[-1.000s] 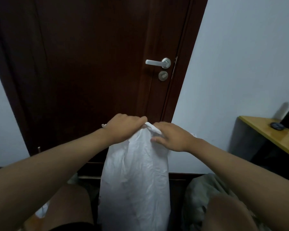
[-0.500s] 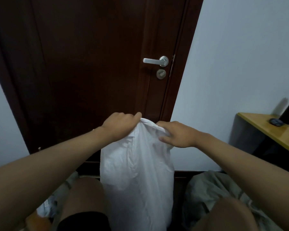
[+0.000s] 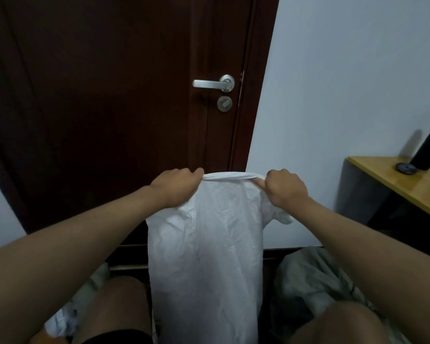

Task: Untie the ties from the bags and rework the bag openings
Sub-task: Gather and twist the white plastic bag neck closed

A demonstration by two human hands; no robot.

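A white plastic bag (image 3: 206, 247) hangs between my knees, held up in front of a dark door. My left hand (image 3: 176, 186) grips the left end of its top edge. My right hand (image 3: 284, 188) grips the right end. Between the two fists the rim (image 3: 230, 176) is stretched into a flat, taut band. A loose corner of the bag sticks out below my right wrist. No tie shows on this bag.
A dark wooden door (image 3: 109, 108) with a metal lever handle (image 3: 212, 83) stands close ahead. A wooden table (image 3: 402, 187) juts in at the right. A greyish bag (image 3: 308, 281) lies on the floor at the right, more white plastic (image 3: 67, 321) at the lower left.
My hands have moved apart, from nearly touching to about a bag's width, pulling the bunched top edge out into a straight band. The bag now hangs wider and flatter.
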